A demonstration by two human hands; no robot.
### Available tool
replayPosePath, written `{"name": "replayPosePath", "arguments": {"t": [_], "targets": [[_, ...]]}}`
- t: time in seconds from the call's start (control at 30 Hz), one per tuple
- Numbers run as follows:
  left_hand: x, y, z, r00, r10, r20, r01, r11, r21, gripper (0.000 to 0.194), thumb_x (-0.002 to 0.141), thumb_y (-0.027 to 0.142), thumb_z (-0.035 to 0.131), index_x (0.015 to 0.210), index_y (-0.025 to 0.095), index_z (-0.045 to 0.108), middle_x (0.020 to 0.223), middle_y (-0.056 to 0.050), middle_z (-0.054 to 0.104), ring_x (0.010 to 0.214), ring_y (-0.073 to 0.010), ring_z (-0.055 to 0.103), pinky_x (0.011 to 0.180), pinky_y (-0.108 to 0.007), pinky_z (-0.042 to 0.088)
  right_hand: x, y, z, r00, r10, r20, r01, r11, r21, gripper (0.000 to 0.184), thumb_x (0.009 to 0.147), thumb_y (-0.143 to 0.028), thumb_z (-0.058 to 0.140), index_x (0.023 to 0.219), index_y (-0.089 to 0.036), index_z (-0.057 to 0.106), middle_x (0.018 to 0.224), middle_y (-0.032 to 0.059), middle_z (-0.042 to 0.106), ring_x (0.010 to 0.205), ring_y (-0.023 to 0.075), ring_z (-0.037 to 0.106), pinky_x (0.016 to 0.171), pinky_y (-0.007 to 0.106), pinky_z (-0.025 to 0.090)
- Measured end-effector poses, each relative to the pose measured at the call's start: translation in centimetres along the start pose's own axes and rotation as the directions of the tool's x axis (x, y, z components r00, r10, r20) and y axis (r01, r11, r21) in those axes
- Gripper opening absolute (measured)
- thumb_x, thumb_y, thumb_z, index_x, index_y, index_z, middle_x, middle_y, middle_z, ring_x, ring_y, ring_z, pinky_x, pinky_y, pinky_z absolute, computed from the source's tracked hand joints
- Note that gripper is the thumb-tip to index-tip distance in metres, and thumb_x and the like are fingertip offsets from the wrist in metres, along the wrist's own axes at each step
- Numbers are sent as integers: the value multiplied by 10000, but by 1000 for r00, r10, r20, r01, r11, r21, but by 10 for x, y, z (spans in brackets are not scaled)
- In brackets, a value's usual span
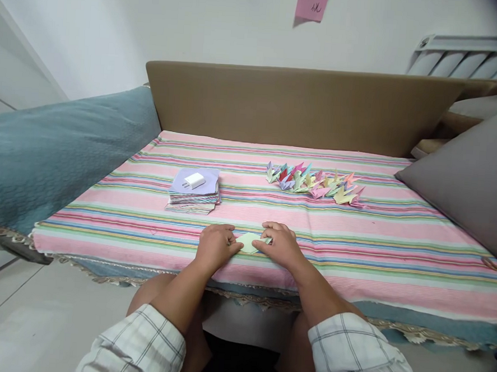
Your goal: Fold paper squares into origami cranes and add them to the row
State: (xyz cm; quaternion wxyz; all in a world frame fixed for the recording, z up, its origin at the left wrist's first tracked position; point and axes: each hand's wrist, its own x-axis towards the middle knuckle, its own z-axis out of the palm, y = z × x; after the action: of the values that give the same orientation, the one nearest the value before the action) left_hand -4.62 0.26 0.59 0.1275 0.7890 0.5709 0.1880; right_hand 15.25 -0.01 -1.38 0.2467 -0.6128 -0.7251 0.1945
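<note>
A small piece of pale green folded paper (248, 242) is held between my two hands, just above or on the striped cloth. My left hand (216, 244) pinches its left end between thumb and fingers. At the opposite end, the thumb and fingers of my right hand (282, 245) close on the paper. Its middle shows as a flat, pointed shape; both ends are partly covered by my fingers. Beyond my left hand stands a stack of square coloured paper (194, 194) with a white plug adapter (194, 180) on top.
Several folded paper cranes (316, 184) in many colours sit grouped at the back right. The striped cloth (116, 211) covers the sofa seat. A brown backrest (295, 107) rises behind it, a blue armrest (70, 136) at left, a grey cushion (472, 171) at right.
</note>
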Motion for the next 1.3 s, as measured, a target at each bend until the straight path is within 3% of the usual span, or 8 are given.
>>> {"name": "replayPosePath", "arguments": {"t": [0.23, 0.63, 1.07, 1.17, 1.3], "targets": [[0, 1, -1, 1000, 5, 12, -5, 1000, 6, 201, 712, 348, 664, 549, 231, 658, 893, -10, 718, 1032, -222, 599, 883, -335, 415, 0, -10, 3, 996, 87, -10, -87, 995, 42, 211, 724, -489, 630, 683, -296, 705, 1230, -5, 566, 1155, 262, 452, 958, 473, 288], [0, -1, 2, 1000, 6, 20, -7, 998, 58, 165, 676, 366, 699, 576, 235, 686, 964, -9, 712, 1024, -235, 593, 894, -349, 406, 0, -9, 2, 996, 91, 2, -91, 995, 46, 119, 667, -413, 685, 627, -304, 714, 1234, -13, 564, 1172, 253, 439, 978, 465, 273], [-2, 2, 2, 1000, -6, -10, 6, 998, 55, 153, 667, 346, 710, 578, 227, 673, 1035, -11, 694, 1025, -238, 588, 918, -366, 399, -1, -10, 4, 997, 75, -23, -75, 997, 8, 188, 677, -472, 675, 643, -290, 704, 1240, 1, 559, 1167, 264, 436, 962, 470, 283], [-3, 2, 3, 1000, 18, -19, -18, 1000, 18, 89, 661, 301, 717, 717, 238, 690, 1115, -13, 664, 1024, -234, 583, 931, -377, 402, -1, -10, 5, 997, 73, -28, -73, 997, 1, 177, 665, -466, 692, 641, -292, 707, 1242, -2, 557, 1166, 266, 438, 963, 468, 285], [-4, 0, 9, 993, 117, 10, -118, 993, 20, 269, 729, 261, 660, 989, 318, 695, 1351, -17, 499, 1171, -262, 483, 1020, -440, 329, -1, -10, 5, 997, 72, -23, -72, 997, 10, 173, 677, -472, 684, 653, -303, 715, 1246, -6, 557, 1176, 269, 434, 968, 473, 280]]}}
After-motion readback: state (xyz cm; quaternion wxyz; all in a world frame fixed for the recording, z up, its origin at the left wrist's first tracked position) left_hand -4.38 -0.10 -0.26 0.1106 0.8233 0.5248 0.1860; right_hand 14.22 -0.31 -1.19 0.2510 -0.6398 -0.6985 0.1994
